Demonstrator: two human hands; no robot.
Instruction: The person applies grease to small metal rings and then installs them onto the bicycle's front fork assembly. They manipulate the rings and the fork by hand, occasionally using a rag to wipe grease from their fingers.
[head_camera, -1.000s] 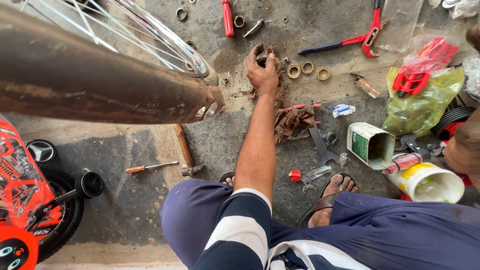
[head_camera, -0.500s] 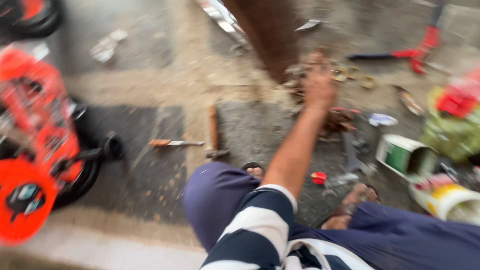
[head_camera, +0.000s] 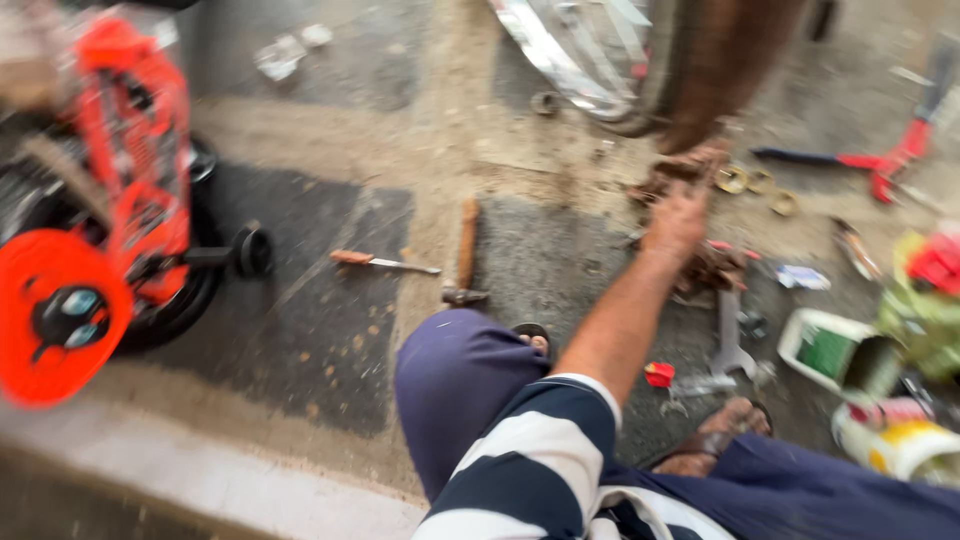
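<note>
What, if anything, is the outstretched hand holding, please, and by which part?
It cannot be told: the blurred left hand reaches toward a brown rag and the wheel, but its grip is unclear.

Small carton (head_camera: 835, 350): white and green, lying on its side on the floor at right, open end facing right. Tub (head_camera: 900, 445): white and yellow, cylindrical, on its side at the lower right edge, just below the carton. Plastic bag (head_camera: 920, 305): yellow-green, at far right, beside a red package (head_camera: 940, 262). Small wrapper (head_camera: 802, 277): white and blue, flat on the floor, blurred.
</note>
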